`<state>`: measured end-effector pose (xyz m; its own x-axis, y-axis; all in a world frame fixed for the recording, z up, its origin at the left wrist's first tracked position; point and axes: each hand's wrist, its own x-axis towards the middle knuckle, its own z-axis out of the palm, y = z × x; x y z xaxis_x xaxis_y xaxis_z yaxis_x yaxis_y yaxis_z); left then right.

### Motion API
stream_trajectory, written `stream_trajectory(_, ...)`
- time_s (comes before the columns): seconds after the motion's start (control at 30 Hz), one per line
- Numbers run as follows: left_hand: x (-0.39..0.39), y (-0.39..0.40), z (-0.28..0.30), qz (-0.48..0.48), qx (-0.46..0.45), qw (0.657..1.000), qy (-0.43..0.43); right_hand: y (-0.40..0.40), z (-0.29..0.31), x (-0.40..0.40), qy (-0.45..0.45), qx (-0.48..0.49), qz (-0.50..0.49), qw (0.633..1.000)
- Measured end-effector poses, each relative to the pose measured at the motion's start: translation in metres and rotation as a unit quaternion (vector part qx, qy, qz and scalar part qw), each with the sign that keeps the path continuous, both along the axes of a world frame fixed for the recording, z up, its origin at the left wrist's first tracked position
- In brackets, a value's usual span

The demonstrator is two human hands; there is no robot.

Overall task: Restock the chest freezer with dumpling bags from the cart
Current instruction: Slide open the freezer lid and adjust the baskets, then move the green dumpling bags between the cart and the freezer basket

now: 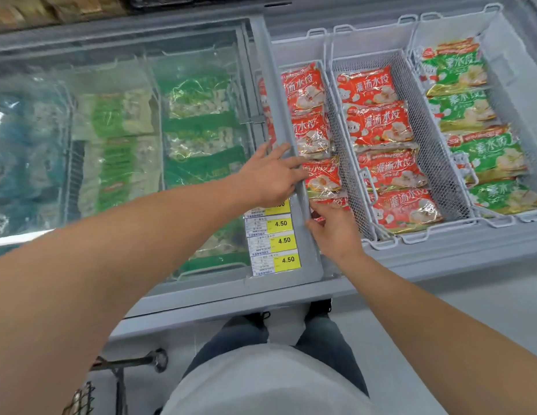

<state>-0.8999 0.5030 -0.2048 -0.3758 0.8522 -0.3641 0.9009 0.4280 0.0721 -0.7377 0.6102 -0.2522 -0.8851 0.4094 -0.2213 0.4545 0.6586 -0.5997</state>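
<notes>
The chest freezer [441,259] stands with its right half uncovered. Its sliding glass lid [303,250] is pushed left. My left hand [273,175] rests on the lid's grey frame with its fingers spread straight across the edge. My right hand [336,232] sits just right of that frame, thumb and fingers curled round the nearest red dumpling bag [324,181] in the left wire basket [355,205]. More red bags [384,124] fill the middle basket. Green bags [483,151] fill the right basket.
Green and blue frozen packs [198,130] lie under the glass lid on the left. Yellow 4.50 price labels [283,241] are stuck to the lid. A cart handle [135,362] shows at the bottom left, beside my legs.
</notes>
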Motion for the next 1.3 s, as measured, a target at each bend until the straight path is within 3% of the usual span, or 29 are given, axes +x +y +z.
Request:
stream_trajectory(0.3,-0.009,-0.04,-0.005,0.003,0.015,1.0,-0.009,-0.045,0.003,-0.01,-0.004,0.025,-0.022,0.999)
stream_trajectory(0.5,-0.009,-0.039,-0.008,0.01,0.004,1.0,-0.021,-0.043,0.012,-0.013,-0.066,0.074,0.03,0.995)
stream_trajectory(0.67,0.002,-0.051,-0.005,0.074,0.064,0.995,-0.037,-0.042,0.026,-0.018,-0.051,0.146,0.111,0.982)
stream_trajectory(0.8,-0.003,-0.096,0.007,0.184,0.073,0.98,0.007,-0.054,0.044,-0.041,-0.026,0.187,0.202,0.961)
stream_trajectory(0.93,0.009,-0.154,0.017,0.308,0.057,0.949,0.036,-0.078,0.051,-0.059,-0.003,0.179,0.293,0.939)
stream_trajectory(1.1,0.071,-0.246,0.028,0.468,0.043,0.881,0.05,-0.137,0.058,-0.067,0.022,0.166,0.43,0.887)
stream_trajectory(1.3,0.189,-0.349,0.037,0.639,0.037,0.764,0.082,-0.238,0.066,-0.04,0.058,0.167,0.589,0.789)
